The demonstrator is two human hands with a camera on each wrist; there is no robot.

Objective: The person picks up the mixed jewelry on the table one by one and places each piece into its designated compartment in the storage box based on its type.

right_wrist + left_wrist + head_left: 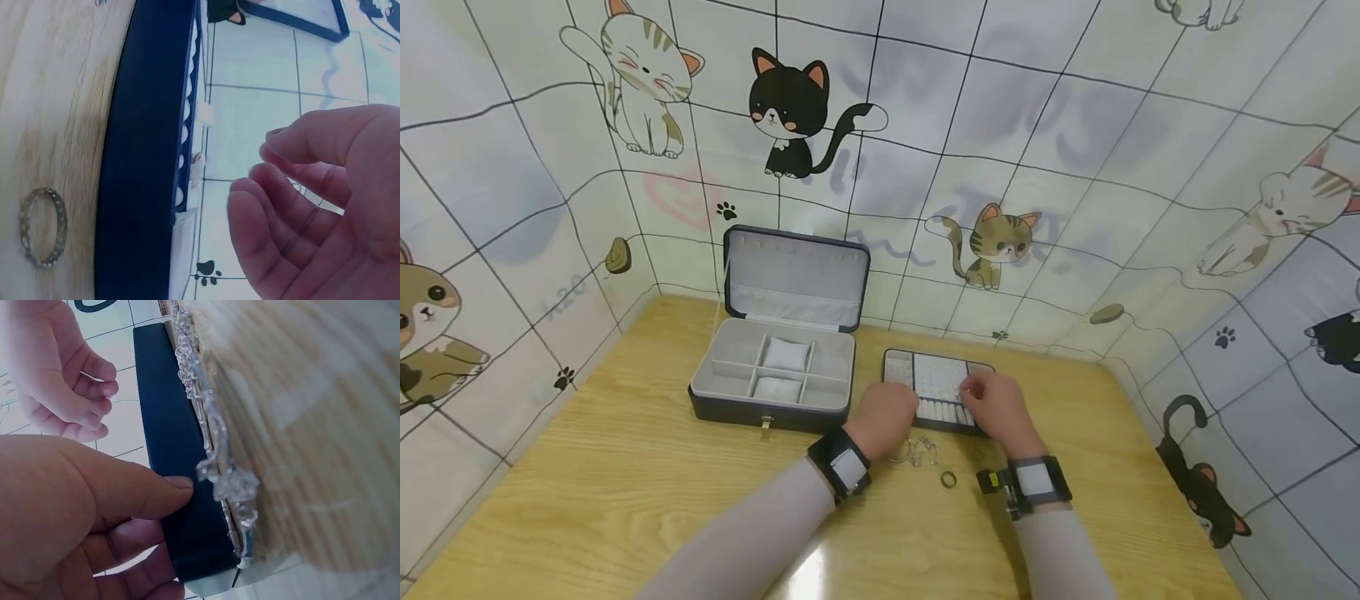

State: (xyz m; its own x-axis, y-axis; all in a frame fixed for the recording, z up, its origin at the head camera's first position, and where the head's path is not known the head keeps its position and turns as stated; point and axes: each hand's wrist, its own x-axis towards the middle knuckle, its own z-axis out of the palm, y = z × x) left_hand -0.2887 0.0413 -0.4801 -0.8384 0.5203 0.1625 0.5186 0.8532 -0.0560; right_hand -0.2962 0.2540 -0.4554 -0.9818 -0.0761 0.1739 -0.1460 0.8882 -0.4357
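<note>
A dark-edged jewelry tray (942, 377) with a pale lining and ring slots lies on the table. My left hand (883, 417) grips its near left corner, the thumb (147, 487) against the dark front wall and the other fingers partly hidden behind it. Over the tray's right part hovers my right hand (1000, 408), its fingers (250, 212) loosely curled with nothing visible between them. Sparkly clear jewelry pieces (234, 484) lie along the tray's near side. A patterned ring (44, 228) rests on the wood in front of it.
To the left stands a dark jewelry box (730, 407) with its lid (797, 271) raised. Two white cushions (787, 354) sit in its compartments. A cat-printed cloth (910, 183) rises behind and around the wooden table (610, 450).
</note>
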